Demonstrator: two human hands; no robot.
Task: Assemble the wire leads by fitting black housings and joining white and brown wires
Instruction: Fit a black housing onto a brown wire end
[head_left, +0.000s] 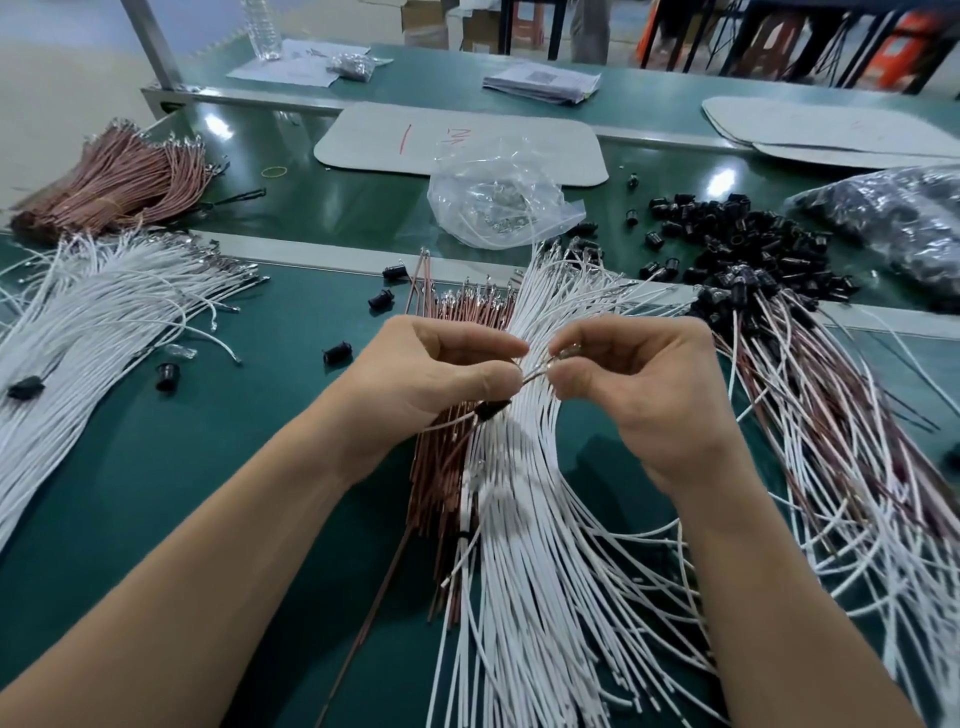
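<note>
While L hand (431, 374), R hand (639, 384) pinch wire (535, 375), mat scrawl (460, 136) illegible

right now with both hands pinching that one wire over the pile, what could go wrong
1. The left hand and right hand work directly above the white wires, so the held wire could snag loose ones and drag them along.
2. The black housing sits on a wire just below the left hand, seemingly ungripped; it might slide off.
3. Several stray housings lie near the left forearm and could get swept away.
</note>
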